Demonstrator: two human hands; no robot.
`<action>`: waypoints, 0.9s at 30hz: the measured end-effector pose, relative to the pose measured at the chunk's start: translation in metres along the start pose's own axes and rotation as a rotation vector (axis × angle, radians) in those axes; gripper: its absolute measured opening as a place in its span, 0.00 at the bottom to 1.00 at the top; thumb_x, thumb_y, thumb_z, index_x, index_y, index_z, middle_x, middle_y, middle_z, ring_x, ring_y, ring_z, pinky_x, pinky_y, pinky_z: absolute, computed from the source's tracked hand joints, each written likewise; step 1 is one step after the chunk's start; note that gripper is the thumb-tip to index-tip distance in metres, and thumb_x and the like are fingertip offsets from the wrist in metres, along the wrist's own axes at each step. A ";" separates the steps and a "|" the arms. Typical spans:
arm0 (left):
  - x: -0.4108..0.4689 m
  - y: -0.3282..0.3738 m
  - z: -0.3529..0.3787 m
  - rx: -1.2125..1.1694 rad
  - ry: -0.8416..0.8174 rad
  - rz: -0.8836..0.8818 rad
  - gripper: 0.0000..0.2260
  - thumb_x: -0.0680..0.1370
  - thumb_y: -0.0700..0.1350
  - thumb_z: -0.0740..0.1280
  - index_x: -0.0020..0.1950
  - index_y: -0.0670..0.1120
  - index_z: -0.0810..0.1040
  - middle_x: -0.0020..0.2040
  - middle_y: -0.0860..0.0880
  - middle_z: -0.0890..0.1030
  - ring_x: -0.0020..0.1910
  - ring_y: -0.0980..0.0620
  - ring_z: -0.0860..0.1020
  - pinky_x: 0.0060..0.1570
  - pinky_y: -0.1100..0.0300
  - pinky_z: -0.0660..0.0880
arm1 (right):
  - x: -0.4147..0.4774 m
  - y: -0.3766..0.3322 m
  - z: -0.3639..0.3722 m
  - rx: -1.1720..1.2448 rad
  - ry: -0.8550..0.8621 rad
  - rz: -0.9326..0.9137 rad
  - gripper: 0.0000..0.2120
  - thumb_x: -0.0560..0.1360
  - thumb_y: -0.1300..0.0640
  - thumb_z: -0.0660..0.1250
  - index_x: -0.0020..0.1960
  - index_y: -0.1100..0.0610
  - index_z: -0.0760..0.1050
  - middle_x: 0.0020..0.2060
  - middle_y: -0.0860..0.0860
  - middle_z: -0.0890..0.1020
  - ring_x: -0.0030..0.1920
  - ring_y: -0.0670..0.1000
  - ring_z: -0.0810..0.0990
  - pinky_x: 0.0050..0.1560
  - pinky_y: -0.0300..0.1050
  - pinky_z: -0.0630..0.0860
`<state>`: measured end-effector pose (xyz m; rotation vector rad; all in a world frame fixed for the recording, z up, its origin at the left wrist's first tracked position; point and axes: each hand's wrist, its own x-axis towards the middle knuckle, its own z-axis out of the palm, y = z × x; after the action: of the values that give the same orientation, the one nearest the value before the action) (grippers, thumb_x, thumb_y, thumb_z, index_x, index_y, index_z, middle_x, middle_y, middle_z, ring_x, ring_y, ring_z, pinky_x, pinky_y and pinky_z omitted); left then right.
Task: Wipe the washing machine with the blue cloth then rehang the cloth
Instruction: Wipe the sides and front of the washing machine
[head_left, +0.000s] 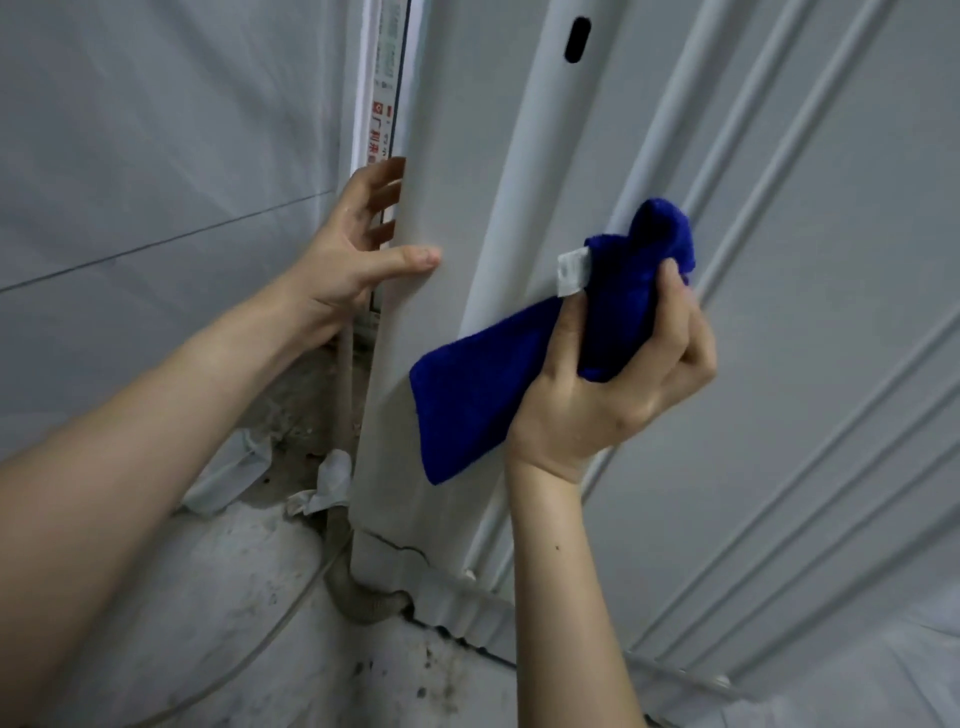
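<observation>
The white washing machine (779, 260) fills the right and centre of the head view, its ribbed side panel facing me. My right hand (618, 384) grips the bunched blue cloth (483, 395) against that panel; a white label sticks out of the cloth near my fingers and a loose flap hangs down to the left. My left hand (353, 249) holds the machine's left corner edge, thumb lying on the side panel and fingers hooked round the edge out of sight.
A grey tiled wall (156, 182) stands close on the left. A dirty floor (249, 597) lies below, with crumpled paper (327, 483) and a grey drain hose (363, 603) at the machine's foot. The gap between wall and machine is narrow.
</observation>
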<state>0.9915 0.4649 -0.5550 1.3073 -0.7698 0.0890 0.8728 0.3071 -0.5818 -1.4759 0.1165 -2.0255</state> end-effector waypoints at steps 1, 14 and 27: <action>0.000 0.000 0.000 -0.009 0.002 -0.001 0.41 0.61 0.48 0.77 0.72 0.54 0.65 0.69 0.51 0.71 0.70 0.47 0.72 0.70 0.46 0.71 | -0.020 0.006 -0.008 -0.039 -0.021 0.037 0.23 0.71 0.67 0.76 0.64 0.64 0.75 0.56 0.64 0.74 0.61 0.62 0.75 0.64 0.59 0.72; -0.021 0.015 0.012 0.638 0.265 0.437 0.39 0.69 0.50 0.77 0.75 0.52 0.61 0.69 0.47 0.64 0.68 0.46 0.69 0.67 0.50 0.72 | -0.118 0.014 -0.057 -0.351 -0.153 0.370 0.28 0.75 0.49 0.67 0.70 0.54 0.61 0.61 0.53 0.63 0.62 0.51 0.66 0.68 0.48 0.68; -0.062 -0.042 0.015 1.028 0.234 0.587 0.38 0.67 0.60 0.77 0.73 0.48 0.71 0.66 0.47 0.67 0.63 0.44 0.67 0.68 0.57 0.65 | -0.120 0.018 -0.101 -0.493 -0.424 0.282 0.42 0.66 0.57 0.81 0.74 0.55 0.63 0.63 0.52 0.66 0.59 0.56 0.68 0.59 0.53 0.75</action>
<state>0.9573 0.4611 -0.6235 1.9219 -0.9159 1.2179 0.8123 0.3276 -0.7265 -2.0262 0.6438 -1.4804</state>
